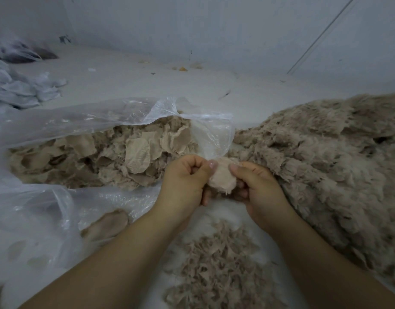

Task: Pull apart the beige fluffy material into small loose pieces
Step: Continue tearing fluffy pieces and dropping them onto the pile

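The biggest thing in view is the heap of shredded beige fluff (326,163) banked up along the right side, reaching from the far right edge down toward the near corner. Next in size is the clear plastic bag (58,121) sprawled across the left, its mouth open toward the middle and stuffed with beige fabric scraps (116,152) showing a woven backing. A smaller pile of loose torn pieces (219,270) lies on the pale floor (147,81) between the forearms, close to the camera. Smallest is the piece being worked — a rounded beige fluffy patch (222,178) held up between both hands, just in front of the bag's mouth and beside the big heap. The left hand (183,181) pinches its left edge, thumb on top and fingers curled under; the right hand (256,188) grips the opposite edge the same way, thumb pressing on the face. The patch looks very light, soft and limp, with pile on a thin backing, so it should tear rather than snap. My judgement is that the best hold is at the rim — thumbs close together, so the pull concentrates on a short stretch and peels off a small tuft.
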